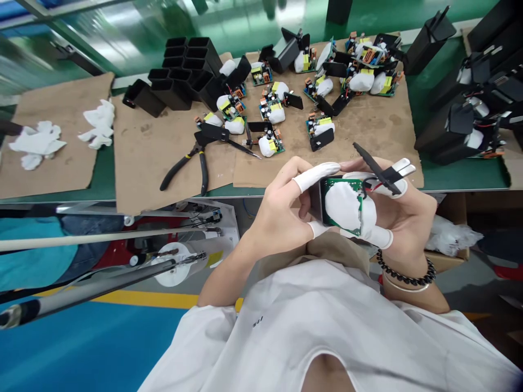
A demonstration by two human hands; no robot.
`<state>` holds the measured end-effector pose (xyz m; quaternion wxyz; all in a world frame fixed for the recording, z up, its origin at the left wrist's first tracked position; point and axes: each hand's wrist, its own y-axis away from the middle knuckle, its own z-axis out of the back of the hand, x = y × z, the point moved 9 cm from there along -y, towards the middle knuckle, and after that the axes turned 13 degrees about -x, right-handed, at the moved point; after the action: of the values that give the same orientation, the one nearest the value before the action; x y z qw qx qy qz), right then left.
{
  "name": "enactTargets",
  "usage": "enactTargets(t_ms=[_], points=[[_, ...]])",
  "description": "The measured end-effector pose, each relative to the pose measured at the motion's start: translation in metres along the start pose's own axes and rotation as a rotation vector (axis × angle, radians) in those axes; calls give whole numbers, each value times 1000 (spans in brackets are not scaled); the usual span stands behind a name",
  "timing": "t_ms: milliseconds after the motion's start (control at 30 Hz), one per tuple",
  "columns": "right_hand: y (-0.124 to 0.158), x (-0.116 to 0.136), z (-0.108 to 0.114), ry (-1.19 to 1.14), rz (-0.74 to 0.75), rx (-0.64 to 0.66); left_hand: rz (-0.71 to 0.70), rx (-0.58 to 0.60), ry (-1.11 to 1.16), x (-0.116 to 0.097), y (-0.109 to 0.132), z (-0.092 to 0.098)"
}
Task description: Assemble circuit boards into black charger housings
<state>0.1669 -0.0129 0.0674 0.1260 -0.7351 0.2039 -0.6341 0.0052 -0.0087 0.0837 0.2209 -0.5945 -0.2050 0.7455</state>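
In front of my body, my left hand (286, 204) is closed around a black plastic housing (317, 202), with white finger cots on thumb and finger. A green circuit board (344, 206) with white padding sits at the housing's open end, partly inside it. My right hand (402, 212), also in white finger cots, grips the board from the right. A black end cap with metal plug prongs (382, 170) hangs by wires over my right fingers. How deep the board sits in the housing is hidden.
Several circuit boards (272, 142) with padding and caps lie on cardboard (171, 158). Black-handled pliers (200, 155) lie left of them. Empty black housings (180, 76) stand behind. Partly assembled units (445, 130) are at right, white finger cots (38, 142) at far left.
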Motion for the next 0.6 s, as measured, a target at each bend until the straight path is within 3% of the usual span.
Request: enactTargets(t_ms=[600], points=[[7, -3, -1, 15, -89, -45, 46, 9, -68, 2, 3, 1]])
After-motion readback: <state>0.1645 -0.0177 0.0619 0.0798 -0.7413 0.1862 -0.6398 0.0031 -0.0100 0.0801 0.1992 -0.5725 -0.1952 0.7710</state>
